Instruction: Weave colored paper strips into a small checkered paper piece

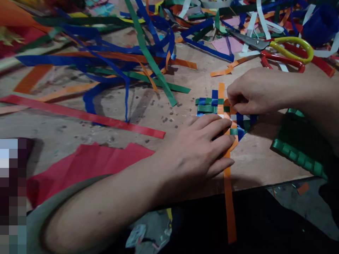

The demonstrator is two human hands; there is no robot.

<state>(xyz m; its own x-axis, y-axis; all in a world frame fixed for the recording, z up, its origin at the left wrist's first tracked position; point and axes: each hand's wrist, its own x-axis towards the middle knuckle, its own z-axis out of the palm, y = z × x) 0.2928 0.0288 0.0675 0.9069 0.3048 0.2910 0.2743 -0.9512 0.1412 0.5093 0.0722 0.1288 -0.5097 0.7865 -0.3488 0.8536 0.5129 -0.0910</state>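
Note:
A small woven piece (208,108) of green, blue, orange and white strips lies on the wooden table near its front edge. My left hand (202,144) rests palm down over its left part, fingers stretched out and holding nothing. A long orange strip (229,204) runs from beneath these fingers and hangs over the table edge. At the upper right of the weave, my right hand (246,92) is closed in a pinch on an orange strip (226,103). Its fingertips are partly hidden, and my left hand covers part of the weave.
Scissors (288,49) with yellow and red handles lie beyond my right hand. Loose blue strips (103,63) and other coloured ones are heaped at the back. A red strip (87,116) and red sheet (90,165) lie left. A green woven item (296,155) sits right.

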